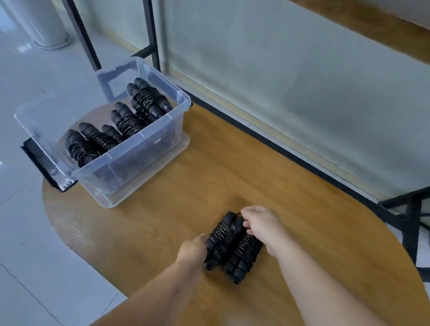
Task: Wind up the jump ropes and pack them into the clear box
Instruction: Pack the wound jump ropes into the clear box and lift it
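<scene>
A wound black jump rope (233,245), its cord wrapped around two side-by-side handles, lies near the middle of the wooden table (318,248). My left hand (193,248) grips the left side of the bundle near its lower end. My right hand (261,224) pinches the cord at the bundle's upper right end. The clear box (138,141) stands at the table's far left corner on its lid, holding several wound black jump ropes (124,122) laid in a row.
A black metal bracket (44,162) sticks out under the box at the table's left edge. A black frame (409,224) stands to the right, and black shelf legs (150,24) rise behind the box. Pale floor tiles lie to the left.
</scene>
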